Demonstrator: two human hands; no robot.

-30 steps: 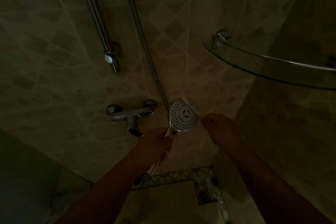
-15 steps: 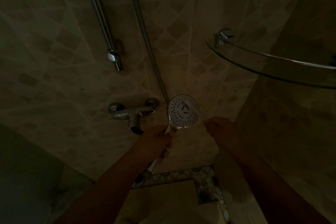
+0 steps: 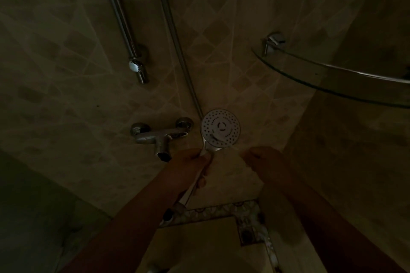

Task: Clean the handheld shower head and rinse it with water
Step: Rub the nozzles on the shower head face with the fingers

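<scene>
Holding the shower head (image 3: 220, 128) by its handle, the left hand (image 3: 192, 163) sits just below the middle of the frame. Its fingers (image 3: 201, 182) wrap tight around the handle, so this grip is clenched on the shower head. The round white face, full of little holes, points up toward the camera and sits right above the left hand.

The right hand (image 3: 263, 160) is just to the right of the shower head, lower than its face. The fingers look curled in, but the room is too dark to tell if they hold anything or touch the shower head.

A thin hose (image 3: 175, 40) runs from the top middle of the frame down to just behind the shower head. To the left of the shower head, the metal tap (image 3: 160, 137) sticks out of the tiled wall (image 3: 55, 73). Its spout points down, near the left hand.

In the upper left, a shiny rail (image 3: 121, 17) slants down the wall and ends in a round knob. On the right side of the frame, a curved glass shelf (image 3: 332, 77) is fixed in the corner. At the bottom, a dark drain (image 3: 246, 234) sits in the floor between the two arms.
</scene>
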